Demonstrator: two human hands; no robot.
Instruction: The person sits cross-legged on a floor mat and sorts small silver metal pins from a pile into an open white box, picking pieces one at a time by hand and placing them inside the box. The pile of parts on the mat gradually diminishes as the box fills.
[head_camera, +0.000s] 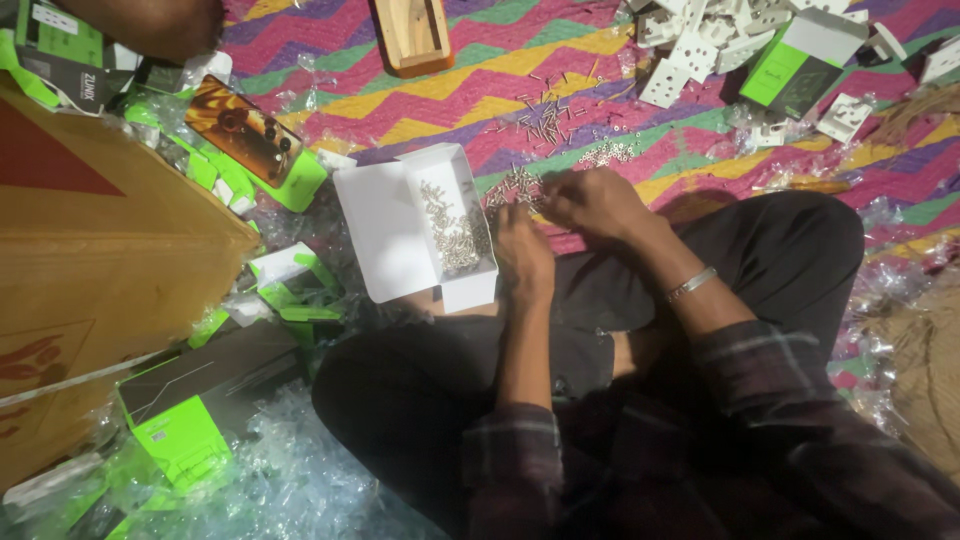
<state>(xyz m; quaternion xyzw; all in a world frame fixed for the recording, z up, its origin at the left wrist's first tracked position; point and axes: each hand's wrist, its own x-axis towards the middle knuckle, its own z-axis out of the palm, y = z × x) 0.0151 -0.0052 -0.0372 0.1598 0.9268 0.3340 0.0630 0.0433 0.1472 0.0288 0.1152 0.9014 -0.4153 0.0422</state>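
Note:
I sit cross-legged on a zigzag-patterned mat (480, 70). My left hand (522, 252) rests beside an open white box (415, 225) that holds several small metal screws (455, 225). My right hand (592, 203) lies on the mat over a small heap of loose screws (510, 187), fingers curled around some of them. More screws (545, 115) are scattered farther out on the mat. A metal bangle (692, 284) circles my right wrist.
A large cardboard carton (90, 250) stands at the left. Green and white packets (185, 425) and clear plastic wrappers (290, 480) litter the floor. White plastic switch parts (700, 40) are piled at top right, next to a green box (800, 60). A wooden tray (412, 35) lies at the top.

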